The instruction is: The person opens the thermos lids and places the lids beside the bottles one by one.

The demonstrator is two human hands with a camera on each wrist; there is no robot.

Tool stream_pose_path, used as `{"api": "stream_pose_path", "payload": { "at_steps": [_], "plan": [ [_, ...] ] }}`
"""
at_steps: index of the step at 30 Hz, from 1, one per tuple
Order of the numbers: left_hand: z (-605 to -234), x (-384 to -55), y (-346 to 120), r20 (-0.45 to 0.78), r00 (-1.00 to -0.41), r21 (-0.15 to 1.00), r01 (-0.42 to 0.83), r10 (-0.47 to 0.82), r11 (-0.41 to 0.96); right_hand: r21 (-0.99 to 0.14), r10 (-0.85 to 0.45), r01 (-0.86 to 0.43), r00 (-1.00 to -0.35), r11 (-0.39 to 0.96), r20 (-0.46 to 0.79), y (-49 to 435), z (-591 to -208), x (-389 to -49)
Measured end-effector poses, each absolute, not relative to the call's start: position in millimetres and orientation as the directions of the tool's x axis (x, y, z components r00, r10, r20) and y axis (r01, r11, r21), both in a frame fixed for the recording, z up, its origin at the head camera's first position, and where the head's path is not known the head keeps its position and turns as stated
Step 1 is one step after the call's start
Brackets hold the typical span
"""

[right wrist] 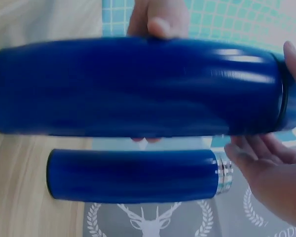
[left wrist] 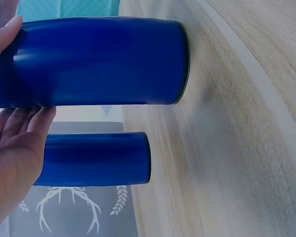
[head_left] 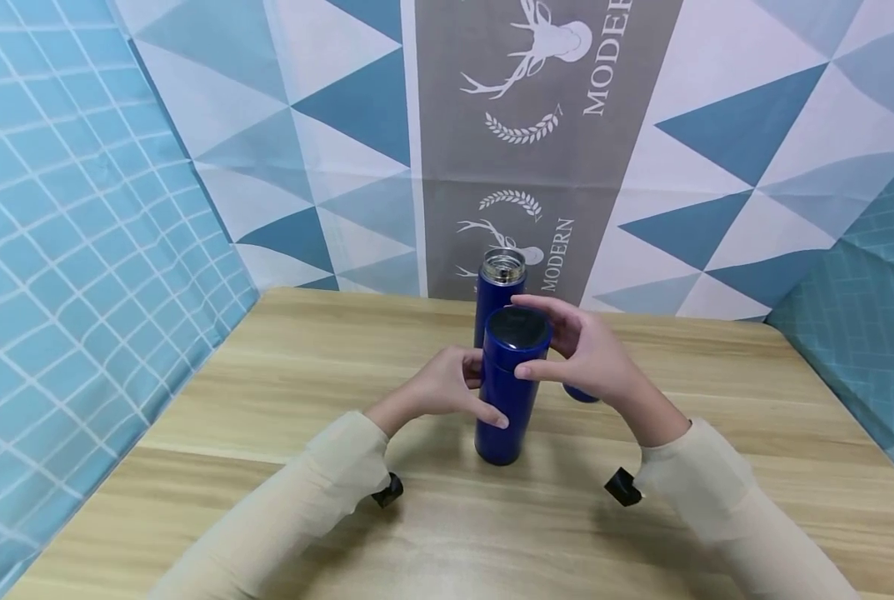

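Observation:
A blue thermos flask (head_left: 502, 408) with a dark-topped lid (head_left: 520, 327) is upright in front of me. My left hand (head_left: 450, 385) grips its body, thumb in front and fingers behind. At the top, my right hand (head_left: 589, 354) holds the lid between thumb and fingers; in the right wrist view a thin seam (right wrist: 284, 96) shows between lid and body. Just behind stands a second blue flask (head_left: 491, 304), uncapped, with a bare silver neck (head_left: 503, 267). Part of a small blue object (head_left: 583, 394) shows beneath the right hand, the remainder hidden.
Both flasks are over a light wooden table (head_left: 267, 400). A patterned cloth (head_left: 342, 167) with triangles and deer prints hangs behind it, and a blue checked cloth (head_left: 64, 250) borders the left side. Small black pieces (head_left: 623, 487) sit at the sleeve cuffs.

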State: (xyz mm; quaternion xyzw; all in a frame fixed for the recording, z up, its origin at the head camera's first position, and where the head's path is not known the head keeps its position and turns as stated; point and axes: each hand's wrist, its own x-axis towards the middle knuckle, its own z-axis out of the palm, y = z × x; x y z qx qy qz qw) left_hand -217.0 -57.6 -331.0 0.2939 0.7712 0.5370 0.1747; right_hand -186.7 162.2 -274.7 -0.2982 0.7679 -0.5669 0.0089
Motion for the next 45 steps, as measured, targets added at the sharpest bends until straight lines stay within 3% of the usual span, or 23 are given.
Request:
{"api": "stream_pose_path", "payload": {
  "at_steps": [12, 28, 45],
  "plan": [
    [-330, -216, -59, 0.031, -0.761, 0.919, 0.277, 0.648, 0.281, -0.891, -0.351, -0.416, -0.874, 0.185, 0.335, 149, -278, -173],
    [-329, -220, -61, 0.020, -0.739, 0.921, 0.276, 0.673, 0.276, -0.855, -0.420, -0.487, -0.823, 0.176, 0.382, 153, -280, -181],
    [-334, -219, -58, 0.036, -0.752, 0.919, 0.283, 0.658, 0.273, -0.845, -0.498, -0.522, -0.767, 0.115, 0.405, 159, -280, -188]
  ]
}}
